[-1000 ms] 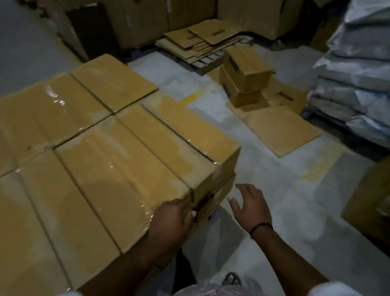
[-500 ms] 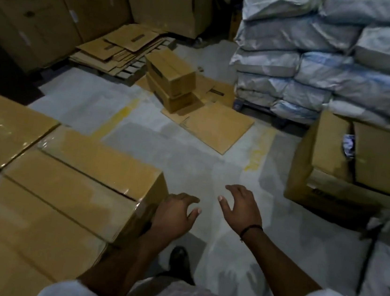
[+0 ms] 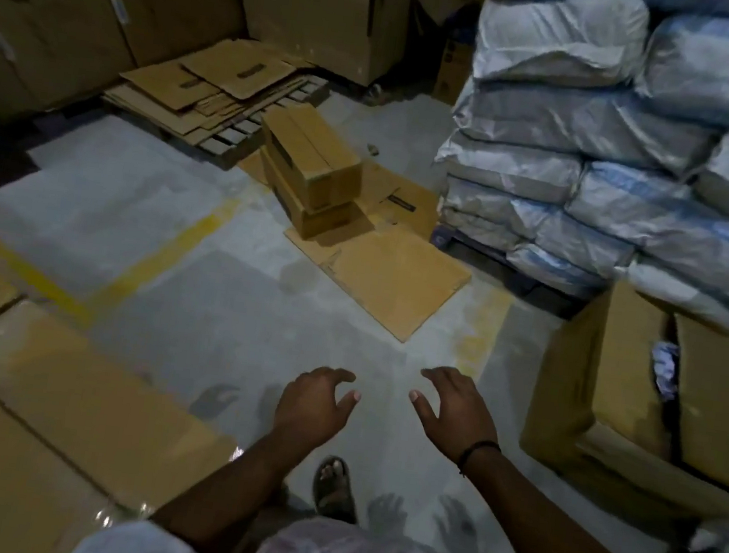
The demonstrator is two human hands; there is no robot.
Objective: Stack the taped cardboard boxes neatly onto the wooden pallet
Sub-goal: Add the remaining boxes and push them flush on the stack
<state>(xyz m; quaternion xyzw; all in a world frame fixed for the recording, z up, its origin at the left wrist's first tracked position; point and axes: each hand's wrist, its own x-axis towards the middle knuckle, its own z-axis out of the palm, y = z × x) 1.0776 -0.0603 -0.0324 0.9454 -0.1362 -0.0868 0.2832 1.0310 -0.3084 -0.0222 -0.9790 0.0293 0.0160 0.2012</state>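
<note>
Taped cardboard boxes (image 3: 61, 413) lie side by side at the lower left, their tops shiny with tape; the pallet beneath them is hidden. Two more taped boxes (image 3: 310, 164) sit stacked on flat cardboard farther back at the centre. My left hand (image 3: 315, 403) hangs over the bare floor, just right of the stack, fingers loosely curled and holding nothing. My right hand (image 3: 452, 406), with a black wrist band, hovers beside it, also empty with relaxed fingers.
A flattened cardboard sheet (image 3: 394, 280) lies on the grey floor. Folded cartons (image 3: 211, 92) pile up on a pallet at the back. White sacks (image 3: 622, 147) tower at the right, above a large open box (image 3: 614, 399). My sandalled foot (image 3: 334, 488) stands below my hands.
My left hand has come off the corner of the stacked box and both hands now hang free. The view has swung right, away from the stack toward the boxes on the floor.
</note>
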